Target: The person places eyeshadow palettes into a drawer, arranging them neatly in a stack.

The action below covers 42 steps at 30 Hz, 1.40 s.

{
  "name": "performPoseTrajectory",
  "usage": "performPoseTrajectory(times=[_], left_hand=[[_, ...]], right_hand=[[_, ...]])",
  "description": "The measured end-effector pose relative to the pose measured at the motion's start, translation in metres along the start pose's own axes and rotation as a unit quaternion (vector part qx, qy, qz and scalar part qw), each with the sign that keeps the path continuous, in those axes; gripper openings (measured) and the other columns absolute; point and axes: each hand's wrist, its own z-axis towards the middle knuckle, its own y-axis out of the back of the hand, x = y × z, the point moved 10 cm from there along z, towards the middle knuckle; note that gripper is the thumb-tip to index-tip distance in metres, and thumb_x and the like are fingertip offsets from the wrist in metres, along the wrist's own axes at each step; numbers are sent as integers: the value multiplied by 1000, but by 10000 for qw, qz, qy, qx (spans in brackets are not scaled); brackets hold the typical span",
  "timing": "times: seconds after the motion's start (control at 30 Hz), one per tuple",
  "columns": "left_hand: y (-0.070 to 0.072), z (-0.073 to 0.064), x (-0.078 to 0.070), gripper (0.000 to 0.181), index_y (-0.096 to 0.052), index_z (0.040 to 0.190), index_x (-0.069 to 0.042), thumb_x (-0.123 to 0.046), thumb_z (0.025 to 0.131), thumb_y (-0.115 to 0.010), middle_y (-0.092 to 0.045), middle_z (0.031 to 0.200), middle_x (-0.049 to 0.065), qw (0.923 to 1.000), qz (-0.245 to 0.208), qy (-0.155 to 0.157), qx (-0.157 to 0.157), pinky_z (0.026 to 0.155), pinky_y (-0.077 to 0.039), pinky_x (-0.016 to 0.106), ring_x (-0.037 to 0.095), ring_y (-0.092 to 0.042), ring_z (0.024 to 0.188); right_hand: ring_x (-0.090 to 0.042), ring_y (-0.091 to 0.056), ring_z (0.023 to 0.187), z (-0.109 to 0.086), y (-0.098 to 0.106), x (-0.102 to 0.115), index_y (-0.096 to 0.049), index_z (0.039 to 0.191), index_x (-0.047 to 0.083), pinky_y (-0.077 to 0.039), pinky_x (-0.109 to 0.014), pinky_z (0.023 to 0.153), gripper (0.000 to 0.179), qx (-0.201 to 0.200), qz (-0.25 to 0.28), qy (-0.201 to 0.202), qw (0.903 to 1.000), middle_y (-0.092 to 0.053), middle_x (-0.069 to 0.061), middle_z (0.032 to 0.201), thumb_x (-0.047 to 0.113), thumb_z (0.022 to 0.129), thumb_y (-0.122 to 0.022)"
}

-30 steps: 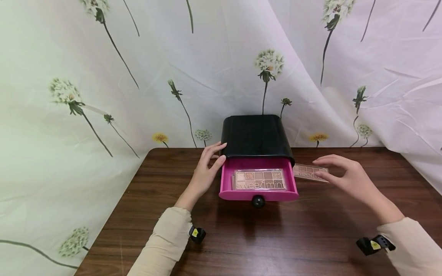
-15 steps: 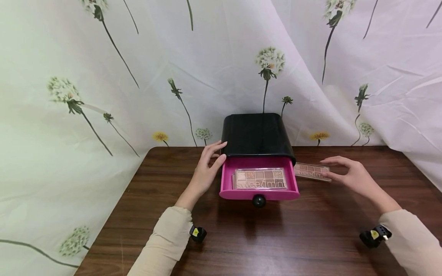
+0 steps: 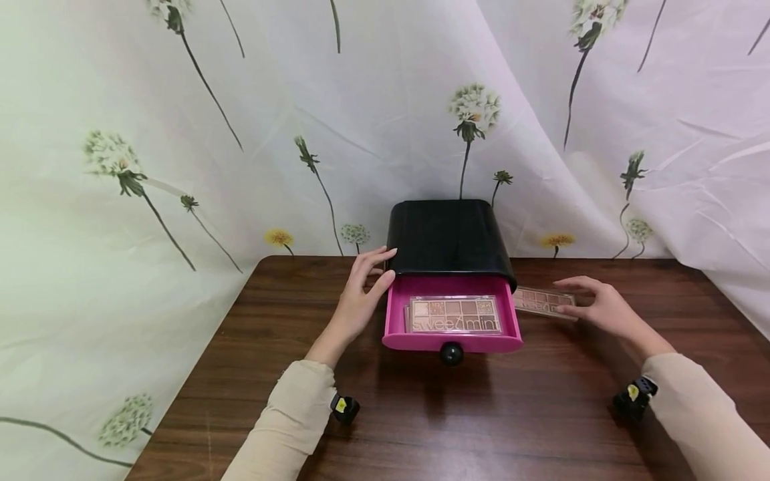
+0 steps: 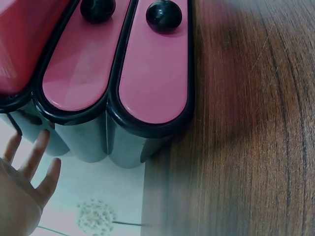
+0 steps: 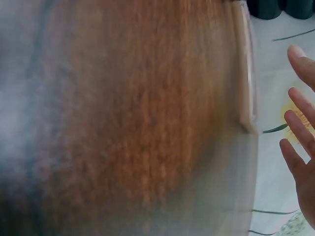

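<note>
A black drawer box [image 3: 448, 237] stands at the table's back. Its top pink drawer [image 3: 452, 342] is pulled out and holds a clear-lidded eyeshadow palette [image 3: 454, 314], with the edge of another showing beneath it. My left hand [image 3: 355, 304] rests its fingertips and thumb on the box's upper left side, fingers fairly straight. Right of the box, a second eyeshadow palette [image 3: 541, 302] lies on the table. Over its right end hovers my right hand [image 3: 604, 310], thumb and fingers spread; in the right wrist view its relaxed fingers [image 5: 298, 130] are apart from the palette.
Below the pulled-out drawer, two closed pink drawers [image 4: 153, 69] with black knobs [image 4: 164, 15] show in the left wrist view. The brown wooden table [image 3: 469, 427] reaches back to a white dandelion-print cloth [image 3: 240, 100] hanging close behind the box.
My right hand has shifted slightly right relative to the palette on the table, and its forearm has moved inward and forward. The left hand and the drawer stay as they were.
</note>
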Motion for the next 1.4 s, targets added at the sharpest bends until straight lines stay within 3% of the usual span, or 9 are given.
performPoseTrajectory(times=[0.1,0.23,0.33,0.5,0.67,0.87,1.2,1.4], left_hand=[[0,0,0,43,-51,144,-8,-16,102,-53,-36,151,14,10000,-17,8,6,99,-39,47,34,-48,117],[0,-1,0,42,-51,144,-7,-15,102,-53,-36,151,15,10000,-33,23,24,99,-39,49,34,-48,117],[-1,-1,0,43,-51,144,-7,-15,102,-53,-36,151,16,10000,-38,10,36,99,-39,50,35,-48,117],[-1,-2,-2,42,-51,143,-6,-15,102,-53,-37,151,16,10000,2,-10,8,99,-39,50,36,-48,117],[-2,-2,-2,42,-51,144,-7,-15,102,-53,-37,151,15,10000,-21,-9,-9,99,-39,52,36,-48,117],[-1,-2,-2,42,-51,144,-7,-15,102,-53,-37,151,15,10000,-16,6,-33,98,-39,50,35,-48,117],[-1,-1,-2,42,-51,144,-6,-15,103,-52,-37,151,15,10000,69,3,-62,97,-40,43,34,-48,117],[-1,0,1,42,-51,144,-8,-16,103,-52,-37,151,13,10000,54,0,-69,98,-40,46,33,-48,117]], right_hand=[[-45,-53,117,3,-8,-11,-61,128,-3,-42,-57,93,51,235,109,-145,9996,-59,-25,127,18,85,-80],[-38,-51,118,6,-15,-27,-60,130,-3,-41,-39,91,57,392,-11,-314,9987,-59,-24,128,22,83,-82],[-37,-50,118,8,-16,-34,-60,131,-3,-40,-34,90,60,448,-86,-349,9983,-58,-24,128,24,82,-83],[-30,-52,104,12,-20,-32,-60,130,-5,-42,-31,83,64,568,-153,-189,9981,-59,-24,122,24,79,-85],[-35,-50,107,16,-28,-27,-60,129,-7,-40,-44,89,68,771,-226,-50,9968,-56,-28,123,23,75,-88],[-48,-38,114,17,-35,-32,-57,131,-8,-32,-59,91,72,990,-331,-306,9941,-47,-33,127,26,75,-87],[-46,-41,110,21,-35,-25,-60,126,-8,-33,-56,88,68,972,-543,-150,9937,-51,-31,119,27,75,-88],[-45,-41,108,20,-33,-22,-61,125,-8,-34,-52,86,65,896,-608,-58,9941,-52,-31,118,27,76,-87]])
